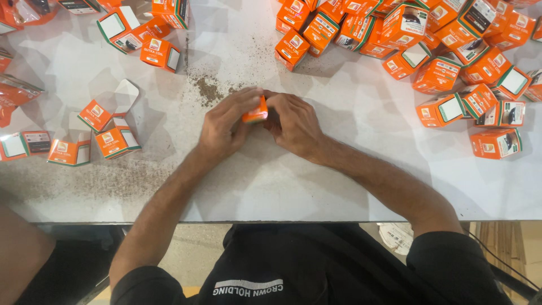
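Both hands meet at the middle of the white table [316, 186] around one small orange carton [257, 113]. My left hand [226, 124] wraps its left side with fingers over the top. My right hand [293, 124] closes on its right side. Most of the carton is hidden between the fingers; only an orange face shows.
A heap of closed orange cartons [440, 51] fills the far right. Open, unfolded cartons [107, 130] lie at the left, with more [147, 34] at the far left. Dark crumbs [212, 87] are scattered just beyond the hands. Another person's arm [17, 254] shows at the lower left.
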